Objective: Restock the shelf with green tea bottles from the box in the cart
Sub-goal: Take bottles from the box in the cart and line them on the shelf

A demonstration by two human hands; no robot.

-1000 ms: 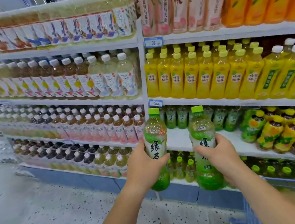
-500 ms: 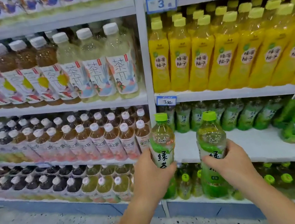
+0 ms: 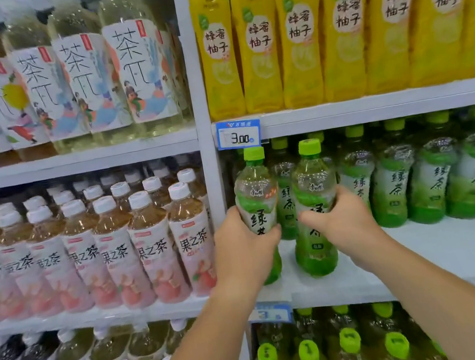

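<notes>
Two clear plastic green tea bottles with lime-green caps and green-and-white labels are in our hands, one in each, both upright and side by side at the left end of the white metal shelf (image 3: 450, 254). Our left hand (image 3: 241, 248) grips the left green tea bottle (image 3: 255, 192) round its middle, the fingers (image 3: 237, 216) curled about the label and the thumb across its front. Our right hand (image 3: 346, 224) holds the right green tea bottle (image 3: 312, 183) the same way, its fingers wrapped round the far side and the thumb pressed on the label. The two bottles stand close, nearly touching, over the front part of the shelf board; we cannot tell whether their bases rest on it. Just behind and to the right of them runs a row of matching green tea bottles (image 3: 431, 179) at the back of the same shelf. A blue-and-white price tag (image 3: 239, 134) reading 3.00 hangs on the shelf edge directly above the left bottle's cap. On the level above stand tall yellow honey-pomelo drink bottles (image 3: 300, 37). Left of the white upright post (image 3: 198, 92), pink-labelled tea bottles with white caps (image 3: 122, 252) fill the neighbouring bay at the same height as our hands.
</notes>
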